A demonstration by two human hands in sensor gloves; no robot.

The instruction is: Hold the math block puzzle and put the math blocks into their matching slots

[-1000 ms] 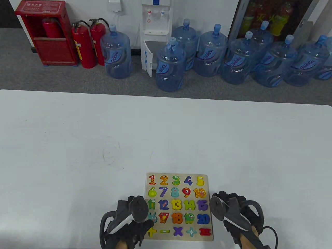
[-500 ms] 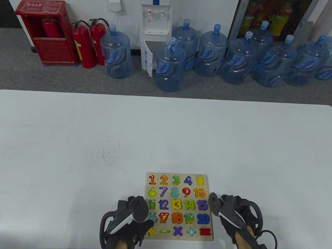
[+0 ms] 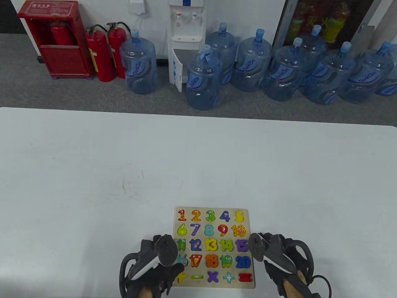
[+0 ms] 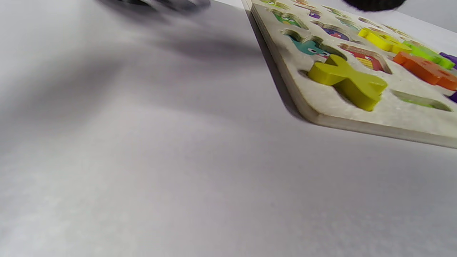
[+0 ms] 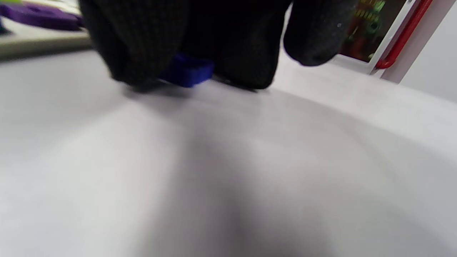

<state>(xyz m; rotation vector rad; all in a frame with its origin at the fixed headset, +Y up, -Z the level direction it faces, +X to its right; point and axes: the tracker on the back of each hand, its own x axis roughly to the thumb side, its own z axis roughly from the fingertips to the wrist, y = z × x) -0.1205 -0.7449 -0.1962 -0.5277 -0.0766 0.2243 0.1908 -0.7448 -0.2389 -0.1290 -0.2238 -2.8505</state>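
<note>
The wooden puzzle board (image 3: 214, 209) lies flat near the table's front edge, its number and sign slots filled with coloured blocks. My left hand (image 3: 173, 268) rests on the board's lower left corner, over the yellow plus block (image 4: 348, 80), which sits raised in its slot; one fingertip (image 4: 375, 3) hangs over the board. My right hand (image 3: 266, 251) is low against the board's right edge, beside the purple 15 (image 3: 242, 245). In the right wrist view its fingers (image 5: 142, 43) pinch a small blue block (image 5: 187, 71) right at the table surface.
The white table (image 3: 124, 161) stretches far and to both sides of the board. Beyond its far edge stand water bottles (image 3: 203, 80), a dispenser and red extinguishers on the floor.
My right hand has slid a little left, up to the board's right edge. The left hand and the board have not moved.
</note>
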